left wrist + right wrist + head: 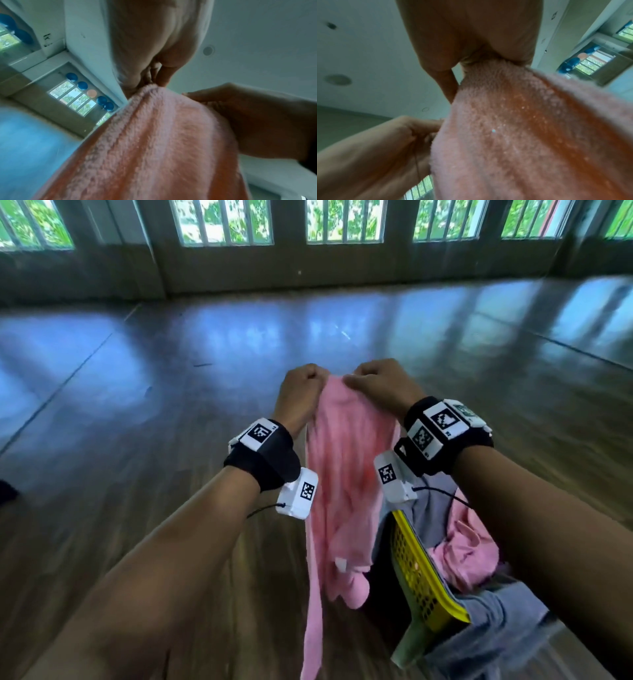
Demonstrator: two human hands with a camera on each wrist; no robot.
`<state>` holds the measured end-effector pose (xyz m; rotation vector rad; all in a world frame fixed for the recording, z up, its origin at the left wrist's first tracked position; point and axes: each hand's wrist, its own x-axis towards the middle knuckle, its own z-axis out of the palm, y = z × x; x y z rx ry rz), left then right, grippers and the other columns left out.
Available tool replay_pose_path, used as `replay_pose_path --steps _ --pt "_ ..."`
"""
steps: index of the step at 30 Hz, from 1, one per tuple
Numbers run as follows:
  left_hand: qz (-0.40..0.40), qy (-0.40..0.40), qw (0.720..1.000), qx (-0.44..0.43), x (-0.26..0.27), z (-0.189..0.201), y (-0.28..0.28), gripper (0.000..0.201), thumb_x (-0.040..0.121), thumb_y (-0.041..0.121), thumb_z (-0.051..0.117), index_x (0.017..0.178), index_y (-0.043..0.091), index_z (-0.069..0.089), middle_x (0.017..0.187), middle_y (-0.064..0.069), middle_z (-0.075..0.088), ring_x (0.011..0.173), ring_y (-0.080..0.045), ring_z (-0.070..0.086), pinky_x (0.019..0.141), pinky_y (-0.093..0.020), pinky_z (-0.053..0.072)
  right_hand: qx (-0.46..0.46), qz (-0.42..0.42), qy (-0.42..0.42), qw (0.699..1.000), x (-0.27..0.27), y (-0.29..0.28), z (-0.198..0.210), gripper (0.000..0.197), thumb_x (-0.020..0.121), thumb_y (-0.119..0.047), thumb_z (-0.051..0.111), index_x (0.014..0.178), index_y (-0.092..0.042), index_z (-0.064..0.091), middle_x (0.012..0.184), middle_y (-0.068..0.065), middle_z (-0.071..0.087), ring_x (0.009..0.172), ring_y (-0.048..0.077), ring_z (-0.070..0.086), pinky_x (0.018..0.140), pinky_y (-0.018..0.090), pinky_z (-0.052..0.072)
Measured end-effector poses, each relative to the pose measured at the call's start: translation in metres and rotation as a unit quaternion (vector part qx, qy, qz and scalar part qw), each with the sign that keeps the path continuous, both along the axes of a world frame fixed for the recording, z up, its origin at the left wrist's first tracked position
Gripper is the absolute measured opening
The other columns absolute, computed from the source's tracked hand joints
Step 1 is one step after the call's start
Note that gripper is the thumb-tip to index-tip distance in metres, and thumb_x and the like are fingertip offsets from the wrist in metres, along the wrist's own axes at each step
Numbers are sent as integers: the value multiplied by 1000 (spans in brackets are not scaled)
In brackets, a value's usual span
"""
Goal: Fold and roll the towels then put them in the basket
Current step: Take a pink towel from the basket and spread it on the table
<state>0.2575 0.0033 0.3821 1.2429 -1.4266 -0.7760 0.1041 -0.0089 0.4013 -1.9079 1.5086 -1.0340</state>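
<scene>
Pinched at its top edge by both hands, a pink fluffy terry towel point(346, 474) is held up in the air above the floor. Its upper hem is gripped by the curled fingers of the left hand point(299, 392) and, just beside it, by the right hand point(383, 386), thumb pressed over the cloth. From the wrist views the same pinches are seen on the towel point(154, 142) point(513, 135), the pile soft and the weave blurred. Bunched into long vertical folds, the cloth is left hanging, with a small white label near its lower part. To the right of the towel, a yellow perforated plastic basket point(421, 573) is seen, tilted, with crumpled pink and grey cloths point(459, 539) heaped in it and spilling over its rim. Beneath the towel a glossy dark wooden floor point(171, 371) is spread, closed off beyond by barred windows point(222, 220).
</scene>
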Motion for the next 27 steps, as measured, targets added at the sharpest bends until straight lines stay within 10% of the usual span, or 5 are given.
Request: replay_pose_path --steps 5,10,17,24,27 --pt "-72 -45 995 -49 -16 9 7 24 86 31 51 70 15 59 69 5 54 67 -12 49 67 -31 40 -60 28 -50 997 -17 18 5 12 86 -19 67 74 -18 69 68 -7 62 59 -8 49 61 13 40" --pt "-173 35 984 -36 -24 3 15 16 90 7 59 87 -9 61 78 -12 52 75 -18 47 70 -28 39 -110 10 -37 993 -33 23 12 12 86 -19 67 73 -19 70 66 -11 62 59 -11 50 64 18 41" --pt "-329 46 937 113 -23 16 19 20 97 16 51 79 9 58 70 2 54 65 -8 48 61 -22 38 -65 30 -3 997 -54 40 10 16 87 -21 68 71 -19 70 63 -13 61 60 -8 49 60 16 39" --pt "-260 132 953 87 -20 -5 23 24 96 12 50 76 13 62 63 11 60 57 0 51 55 -14 40 -169 -158 -46 972 -86 30 36 11 87 -20 64 82 -14 71 66 -10 61 57 -9 51 57 12 38" --pt "-224 105 968 40 -21 12 19 24 95 10 51 73 14 59 57 12 55 52 0 46 50 -14 36 -74 -30 -37 996 -65 40 9 11 91 -20 62 93 -10 67 83 -3 64 73 3 55 70 14 42"
